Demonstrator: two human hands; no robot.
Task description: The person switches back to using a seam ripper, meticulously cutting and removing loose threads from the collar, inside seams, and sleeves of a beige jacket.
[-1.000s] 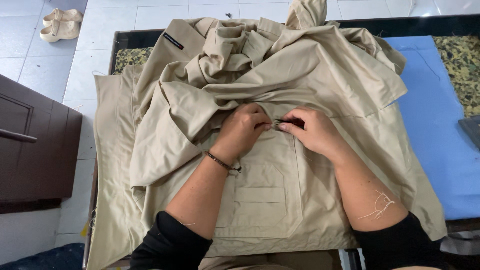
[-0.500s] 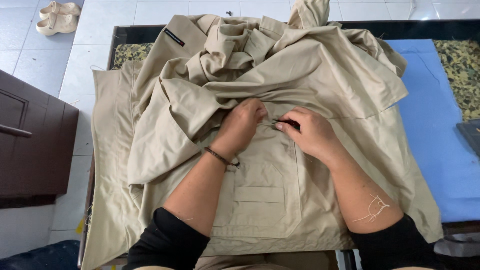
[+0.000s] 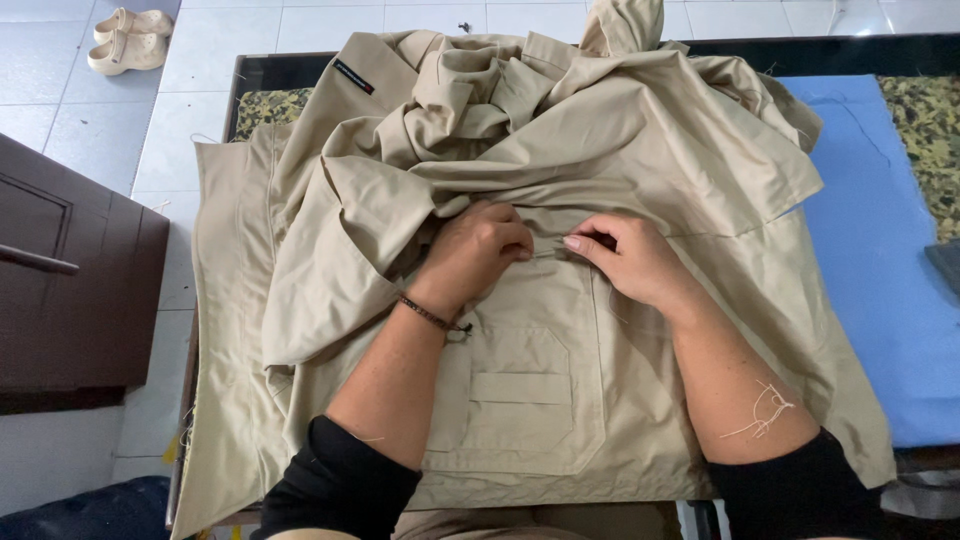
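Note:
A beige jacket-like garment (image 3: pixel 560 150) lies bunched on a table, its flapped pocket (image 3: pixel 525 395) facing up near me. My left hand (image 3: pixel 478 248), with a dark cord bracelet on the wrist, pinches a fold of the fabric just above the pocket. My right hand (image 3: pixel 625 258) grips the same fold from the right, fingertips almost meeting the left hand's. Loose pale threads cling to my right forearm (image 3: pixel 762 412). Whatever lies between the fingertips is too small to tell.
A blue cloth (image 3: pixel 880 250) covers the table to the right. Patterned green-yellow fabric (image 3: pixel 262 108) shows at the table's far corners. A dark wooden cabinet (image 3: pixel 70 290) stands on the left. Pale sandals (image 3: pixel 128 38) rest on the tiled floor at the far left.
The small dark thing seen at my right fingertips earlier no longer shows. Both hands stay on the fold above the pocket, barely shifted.

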